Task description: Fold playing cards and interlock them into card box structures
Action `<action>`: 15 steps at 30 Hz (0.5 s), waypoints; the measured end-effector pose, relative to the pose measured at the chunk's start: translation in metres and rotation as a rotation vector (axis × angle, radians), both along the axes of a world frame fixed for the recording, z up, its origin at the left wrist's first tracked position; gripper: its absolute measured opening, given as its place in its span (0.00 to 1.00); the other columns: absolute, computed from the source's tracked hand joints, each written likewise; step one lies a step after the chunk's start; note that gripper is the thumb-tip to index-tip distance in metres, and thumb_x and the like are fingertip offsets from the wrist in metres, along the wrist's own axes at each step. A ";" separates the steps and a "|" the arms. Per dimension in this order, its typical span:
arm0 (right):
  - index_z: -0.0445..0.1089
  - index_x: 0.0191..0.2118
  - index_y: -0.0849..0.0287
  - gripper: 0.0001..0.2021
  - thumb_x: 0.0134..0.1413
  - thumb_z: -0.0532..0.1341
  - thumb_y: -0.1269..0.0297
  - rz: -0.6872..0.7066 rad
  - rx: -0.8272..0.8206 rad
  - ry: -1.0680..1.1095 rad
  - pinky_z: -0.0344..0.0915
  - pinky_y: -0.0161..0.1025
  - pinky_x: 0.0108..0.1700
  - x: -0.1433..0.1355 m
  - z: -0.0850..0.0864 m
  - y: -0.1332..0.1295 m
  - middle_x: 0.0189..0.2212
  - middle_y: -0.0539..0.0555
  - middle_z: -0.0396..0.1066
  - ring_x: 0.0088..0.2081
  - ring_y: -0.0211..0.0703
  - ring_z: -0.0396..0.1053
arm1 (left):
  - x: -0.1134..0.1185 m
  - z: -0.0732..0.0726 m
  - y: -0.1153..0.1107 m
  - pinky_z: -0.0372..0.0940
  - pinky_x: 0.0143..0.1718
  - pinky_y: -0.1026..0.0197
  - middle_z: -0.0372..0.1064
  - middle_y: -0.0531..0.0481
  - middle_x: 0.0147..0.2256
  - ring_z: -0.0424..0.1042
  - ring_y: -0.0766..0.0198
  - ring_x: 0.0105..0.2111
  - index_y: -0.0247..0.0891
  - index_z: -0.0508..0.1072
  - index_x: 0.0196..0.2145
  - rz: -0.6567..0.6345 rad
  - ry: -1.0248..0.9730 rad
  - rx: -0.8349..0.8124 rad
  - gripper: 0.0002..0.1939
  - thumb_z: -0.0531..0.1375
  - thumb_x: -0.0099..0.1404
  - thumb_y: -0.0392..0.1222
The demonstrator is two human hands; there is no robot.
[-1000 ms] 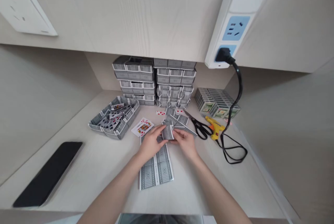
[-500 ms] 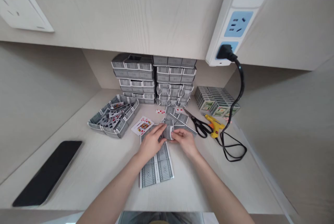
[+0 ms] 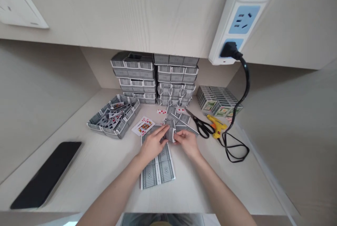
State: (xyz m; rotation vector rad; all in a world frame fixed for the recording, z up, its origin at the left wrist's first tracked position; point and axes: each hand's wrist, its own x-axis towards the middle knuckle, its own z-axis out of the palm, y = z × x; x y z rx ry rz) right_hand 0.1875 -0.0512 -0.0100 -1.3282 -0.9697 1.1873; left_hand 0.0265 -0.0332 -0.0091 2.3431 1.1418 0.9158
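In the centre of the frame, a bent card [image 3: 170, 134] is held between the left hand [image 3: 152, 144], fingers grasping its left side, and the right hand [image 3: 187, 143], fingers pinching its right edge. A panel [image 3: 158, 169] (grey-patterned) lies below; scissors [image 3: 203, 128] rest right of centre.

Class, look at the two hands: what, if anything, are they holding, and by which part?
A small patterned card piece. The left hand holds its left side; the right hand pinches its right edge.
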 end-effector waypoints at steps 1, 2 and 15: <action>0.68 0.21 0.60 0.12 0.34 0.66 0.56 0.004 0.009 -0.025 0.66 0.38 0.25 0.000 0.000 0.000 0.19 0.51 0.70 0.20 0.40 0.67 | 0.000 0.000 0.000 0.55 0.55 0.57 0.58 0.50 0.55 0.59 0.63 0.53 0.44 0.58 0.54 0.001 0.008 0.003 0.29 0.56 0.55 0.31; 0.68 0.21 0.60 0.12 0.35 0.65 0.56 0.006 0.020 -0.054 0.66 0.38 0.25 0.000 0.000 0.000 0.19 0.51 0.70 0.20 0.40 0.67 | 0.000 0.000 0.000 0.55 0.55 0.57 0.58 0.50 0.55 0.59 0.63 0.53 0.43 0.58 0.54 0.001 0.016 0.005 0.29 0.56 0.55 0.31; 0.63 0.39 0.59 0.19 0.48 0.55 0.49 0.112 0.122 -0.168 0.69 0.40 0.23 -0.008 -0.005 -0.005 0.20 0.51 0.71 0.21 0.45 0.71 | 0.000 0.001 0.002 0.57 0.53 0.54 0.59 0.47 0.52 0.59 0.59 0.52 0.43 0.58 0.53 0.091 -0.066 -0.002 0.27 0.57 0.55 0.34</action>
